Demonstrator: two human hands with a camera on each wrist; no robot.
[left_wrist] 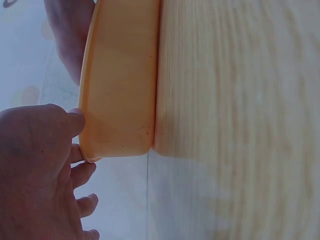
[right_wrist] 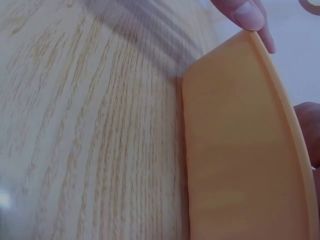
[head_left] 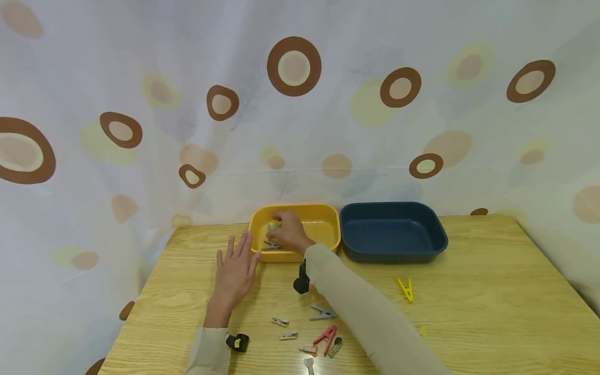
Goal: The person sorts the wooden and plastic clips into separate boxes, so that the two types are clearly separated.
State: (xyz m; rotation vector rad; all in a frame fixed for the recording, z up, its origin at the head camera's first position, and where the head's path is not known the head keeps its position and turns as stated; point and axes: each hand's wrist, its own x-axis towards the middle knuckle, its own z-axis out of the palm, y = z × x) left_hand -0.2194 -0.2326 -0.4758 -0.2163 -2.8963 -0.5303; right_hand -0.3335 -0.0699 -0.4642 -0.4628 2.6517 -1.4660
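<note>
My right hand reaches down into the yellow tray and pinches a teal clothespin between thumb and fingers, which partly hide it. Below that clothespin, a grey clothespin lies on the tray's floor. With fingers spread and fairly straight, my left hand touches the tray's front left corner. The left wrist view shows that thumb against the tray's rim. In the right wrist view the tray's outer wall covers most of my right hand.
A dark blue tray stands against the yellow one's right side. Nearer on the wooden table lie a yellow clothespin, a grey one, a red one and several small wooden clothespins. A patterned cloth hangs behind.
</note>
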